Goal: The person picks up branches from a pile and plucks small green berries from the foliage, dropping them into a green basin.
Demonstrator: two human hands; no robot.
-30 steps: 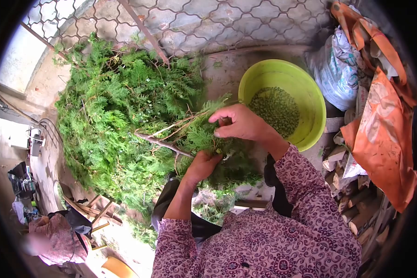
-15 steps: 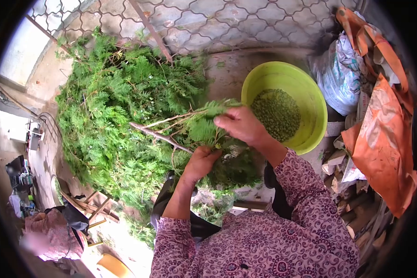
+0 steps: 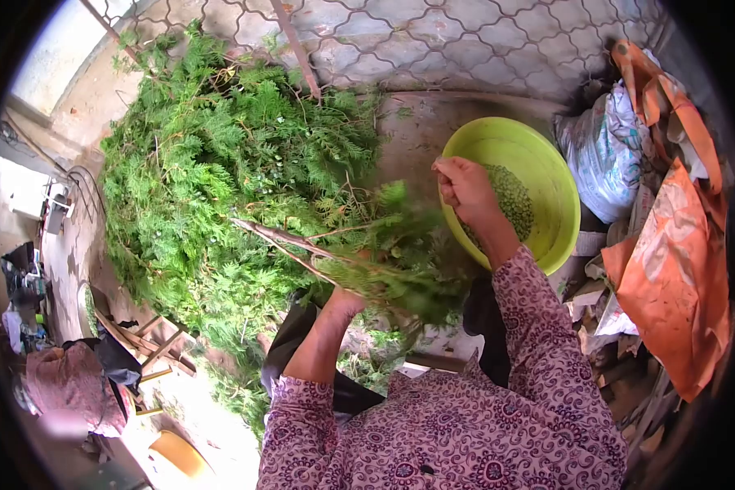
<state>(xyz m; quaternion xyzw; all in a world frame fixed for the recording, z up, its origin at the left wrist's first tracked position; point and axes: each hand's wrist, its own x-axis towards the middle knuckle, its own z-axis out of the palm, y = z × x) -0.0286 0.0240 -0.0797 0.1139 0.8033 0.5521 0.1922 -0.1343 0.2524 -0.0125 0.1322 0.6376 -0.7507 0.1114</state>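
Paved yard point(image 3: 416, 41); my right hand point(image 3: 463, 183), fist closed, hovers over the bowl point(image 3: 559, 175) at two o'clock; my left hand point(image 3: 345, 300) grips the branch point(image 3: 302, 245).

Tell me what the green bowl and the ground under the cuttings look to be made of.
Green bowl: probably plastic, going by its uniform lime colour, smooth slightly glossy wall and thin rolled rim. Ground: looks like interlocking concrete or stone pavers, matte grey with repeating curved joints.

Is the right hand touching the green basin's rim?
Cannot tell. In the head view the closed right hand overlaps the green basin at its near rim, but it may be hovering above it.
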